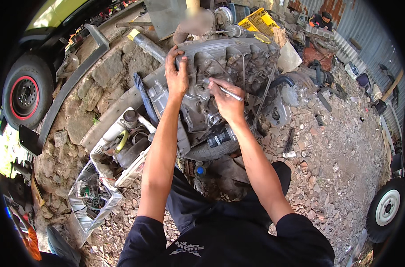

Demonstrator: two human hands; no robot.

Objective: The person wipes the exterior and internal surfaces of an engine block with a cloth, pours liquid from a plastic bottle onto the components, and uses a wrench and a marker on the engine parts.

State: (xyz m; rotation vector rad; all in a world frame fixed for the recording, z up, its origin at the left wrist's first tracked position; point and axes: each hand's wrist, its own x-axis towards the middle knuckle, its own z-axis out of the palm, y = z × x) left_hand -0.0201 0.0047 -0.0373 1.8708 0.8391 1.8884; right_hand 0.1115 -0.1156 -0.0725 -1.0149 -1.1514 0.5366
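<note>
Right hand grips a silver-handled tool at one o'clock. Left hand, spread wide, touches the engine at eleven.

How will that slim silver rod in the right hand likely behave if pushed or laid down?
The silver rod looks stiff, since its visible length is straight and metallic. Its slim, seemingly round shaft may roll if laid down. Its smooth sheen suggests it could slip from the right hand, which looks grimy.
</note>
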